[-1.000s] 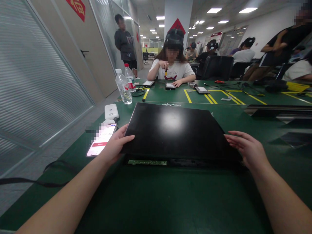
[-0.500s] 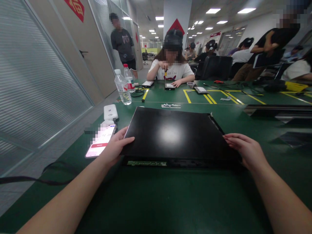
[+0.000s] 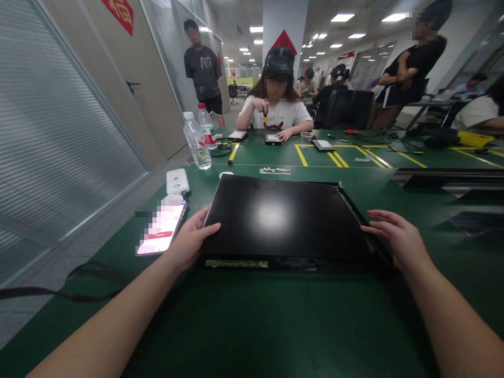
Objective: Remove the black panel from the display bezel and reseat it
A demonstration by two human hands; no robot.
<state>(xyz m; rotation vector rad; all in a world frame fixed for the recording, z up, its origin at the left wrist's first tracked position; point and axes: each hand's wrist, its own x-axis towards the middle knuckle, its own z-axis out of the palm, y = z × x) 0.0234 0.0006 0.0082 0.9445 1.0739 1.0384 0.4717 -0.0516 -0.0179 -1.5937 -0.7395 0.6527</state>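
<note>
A glossy black screen panel [image 3: 275, 215] lies over a black frame [image 3: 307, 264] on the green table [image 3: 260, 325]. The panel sits slightly askew, so the frame's right rim shows beside it. Along the front edge of the frame runs a narrow green circuit board [image 3: 236, 264]. My left hand [image 3: 192, 239] grips the panel's left edge, thumb on top and fingers beneath. At the right edge, my right hand [image 3: 397, 236] has its fingers apart, with the fingertips close to the panel's corner side; whether one still touches it I cannot tell.
Left of the panel lie a lit phone [image 3: 163, 228] and a white power bank [image 3: 178, 181], with water bottles [image 3: 197, 144] behind. Metal strips [image 3: 444, 178] lie at the right. Across the table a person [image 3: 275, 105] works with a screwdriver on a small device.
The panel's right side has dropped lower onto the frame. My right hand's fingers have spread away from its edge, while my left hand keeps its hold.
</note>
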